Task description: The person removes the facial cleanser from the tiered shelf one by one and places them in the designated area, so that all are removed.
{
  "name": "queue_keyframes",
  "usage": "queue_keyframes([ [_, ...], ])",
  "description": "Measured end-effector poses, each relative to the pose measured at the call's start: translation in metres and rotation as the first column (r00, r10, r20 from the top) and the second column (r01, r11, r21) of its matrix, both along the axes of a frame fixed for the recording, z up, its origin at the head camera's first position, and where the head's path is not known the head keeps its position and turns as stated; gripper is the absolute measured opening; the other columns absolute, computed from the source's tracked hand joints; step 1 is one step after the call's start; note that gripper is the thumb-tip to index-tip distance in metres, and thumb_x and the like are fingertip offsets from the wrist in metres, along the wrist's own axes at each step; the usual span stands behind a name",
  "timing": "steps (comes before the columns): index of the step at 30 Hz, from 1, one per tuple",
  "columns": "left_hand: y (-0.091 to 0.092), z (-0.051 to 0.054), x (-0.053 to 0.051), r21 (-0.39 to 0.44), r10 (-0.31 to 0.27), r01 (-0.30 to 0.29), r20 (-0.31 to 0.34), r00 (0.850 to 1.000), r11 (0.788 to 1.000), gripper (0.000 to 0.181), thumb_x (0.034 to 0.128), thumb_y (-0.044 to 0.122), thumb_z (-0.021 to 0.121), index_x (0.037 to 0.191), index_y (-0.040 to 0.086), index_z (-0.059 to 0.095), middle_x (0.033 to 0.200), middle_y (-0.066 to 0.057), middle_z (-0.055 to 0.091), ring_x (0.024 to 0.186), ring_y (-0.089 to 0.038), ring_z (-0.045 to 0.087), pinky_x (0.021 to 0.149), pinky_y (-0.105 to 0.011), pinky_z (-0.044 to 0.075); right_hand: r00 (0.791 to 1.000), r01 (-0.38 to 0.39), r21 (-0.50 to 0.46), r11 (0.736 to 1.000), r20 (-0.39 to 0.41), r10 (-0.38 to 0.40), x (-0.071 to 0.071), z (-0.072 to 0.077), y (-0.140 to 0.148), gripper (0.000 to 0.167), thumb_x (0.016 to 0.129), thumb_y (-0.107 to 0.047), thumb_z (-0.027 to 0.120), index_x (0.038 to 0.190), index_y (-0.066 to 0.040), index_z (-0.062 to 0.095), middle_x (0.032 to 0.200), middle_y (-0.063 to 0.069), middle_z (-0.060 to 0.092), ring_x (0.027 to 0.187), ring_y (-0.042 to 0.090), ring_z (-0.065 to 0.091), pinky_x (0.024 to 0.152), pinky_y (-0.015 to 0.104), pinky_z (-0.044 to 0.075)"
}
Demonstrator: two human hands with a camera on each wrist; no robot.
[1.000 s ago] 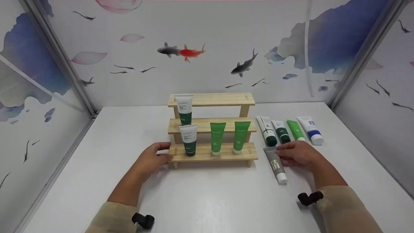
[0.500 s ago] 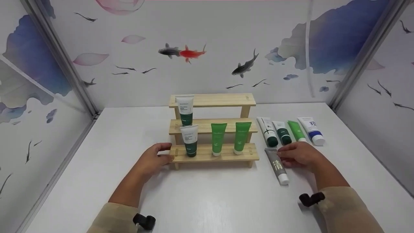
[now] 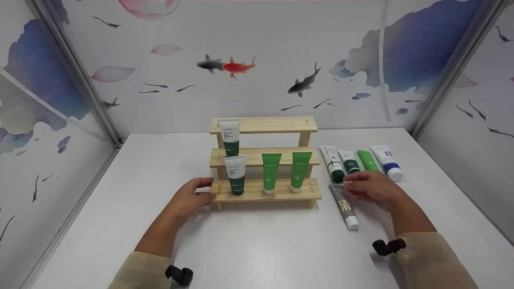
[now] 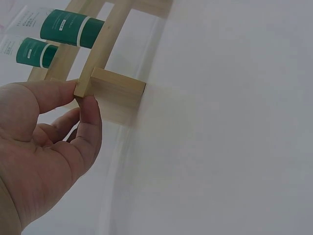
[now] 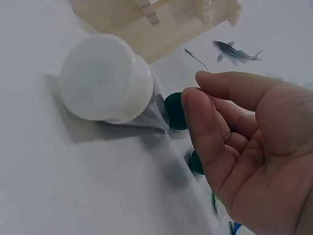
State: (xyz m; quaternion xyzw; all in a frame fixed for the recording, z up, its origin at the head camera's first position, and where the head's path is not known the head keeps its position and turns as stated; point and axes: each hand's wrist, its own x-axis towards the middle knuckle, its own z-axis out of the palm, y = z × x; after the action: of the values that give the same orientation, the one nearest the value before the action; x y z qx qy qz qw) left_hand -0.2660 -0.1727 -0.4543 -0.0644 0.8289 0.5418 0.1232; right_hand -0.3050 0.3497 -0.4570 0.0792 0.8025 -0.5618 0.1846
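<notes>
- The left hand (image 3: 190, 198) pinches the near left end of the wooden rack (image 3: 253, 190), thumb and a finger gripping the lowest shelf at its corner; the rack stands just right of this hand.
- The right hand (image 3: 373, 190) grasps nothing that shows: its fingers are loosely bent, thumb and fingertip close together. Whether a fingertip touches the grey tube is hard to tell.
- The grey tube (image 3: 342, 202) lies flat just left of the right hand, its flat end by the fingertips and its white cap on the side nearer the person. It sits between the two hands, off the rack.
- Nearest the left hand on the lowest shelf, a white-and-dark-green tube (image 3: 236, 174) stands upright on its cap; farther toward the right hand stand a first bright green tube (image 3: 271, 170) and a second bright green tube (image 3: 300, 170).
- Behind these, beyond the left hand, another white-and-dark-green tube (image 3: 230, 136) stands on the middle shelf.
- Just beyond the right hand four tubes lie in a row, from left to right: a long white tube (image 3: 331, 162) with a dark green cap, a shorter white-and-green tube (image 3: 348, 160), a green tube (image 3: 367, 160) and a blue-banded white tube (image 3: 385, 159).
- Under both hands spreads a white table (image 3: 257, 249).
</notes>
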Motion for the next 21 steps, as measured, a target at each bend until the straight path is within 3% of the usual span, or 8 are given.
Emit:
queue_keyframes([
  [7, 0.000, 0.000, 0.001, 0.008, 0.004, -0.004, 0.003, 1.000, 1.000, 0.058, 0.1017, 0.019, 0.069, 0.157, 0.015, 0.051, 0.165, -0.009, 0.048, 0.141, -0.030, 0.058, 0.113, -0.044, 0.054, 0.999, 0.003, -0.057, 0.998, -0.041, -0.005, 0.003, 0.005, -0.006, 0.051, 0.097, -0.027, 0.081, 0.141, -0.007, 0.064, 0.123, 0.003, 0.069, 0.103, 0.017, 0.074, 0.092, 0.027, 0.064],
  [16, 0.000, -0.001, 0.000, 0.002, 0.007, -0.007, 0.006, 1.000, 1.000, 0.058, 0.1018, 0.020, 0.069, 0.157, 0.016, 0.051, 0.165, -0.008, 0.048, 0.142, -0.029, 0.058, 0.114, -0.045, 0.053, 0.995, 0.012, -0.122, 0.992, -0.100, -0.025, 0.011, 0.019, -0.027, 0.055, 0.095, -0.028, 0.083, 0.143, -0.008, 0.064, 0.154, 0.017, 0.050, 0.112, 0.021, 0.070, 0.097, 0.027, 0.062],
  [18, 0.000, -0.001, 0.000, 0.006, 0.010, -0.010, 0.009, 1.000, 1.000, 0.057, 0.1020, 0.020, 0.069, 0.157, 0.017, 0.051, 0.165, -0.007, 0.048, 0.142, -0.029, 0.058, 0.114, -0.044, 0.053, 0.993, 0.014, -0.145, 0.989, -0.118, -0.032, 0.012, 0.022, -0.031, 0.052, 0.095, -0.029, 0.083, 0.141, -0.010, 0.065, 0.150, 0.016, 0.053, 0.110, 0.020, 0.071, 0.097, 0.027, 0.062],
  [21, 0.000, -0.001, -0.001, 0.006, 0.011, -0.011, 0.007, 1.000, 1.000, 0.056, 0.1021, 0.020, 0.068, 0.156, 0.017, 0.052, 0.165, -0.007, 0.048, 0.141, -0.028, 0.058, 0.113, -0.043, 0.053, 0.988, 0.015, -0.187, 0.982, -0.150, -0.043, 0.014, 0.026, -0.036, 0.044, 0.096, -0.028, 0.082, 0.134, -0.014, 0.069, 0.131, 0.007, 0.065, 0.103, 0.017, 0.074, 0.095, 0.026, 0.062],
])
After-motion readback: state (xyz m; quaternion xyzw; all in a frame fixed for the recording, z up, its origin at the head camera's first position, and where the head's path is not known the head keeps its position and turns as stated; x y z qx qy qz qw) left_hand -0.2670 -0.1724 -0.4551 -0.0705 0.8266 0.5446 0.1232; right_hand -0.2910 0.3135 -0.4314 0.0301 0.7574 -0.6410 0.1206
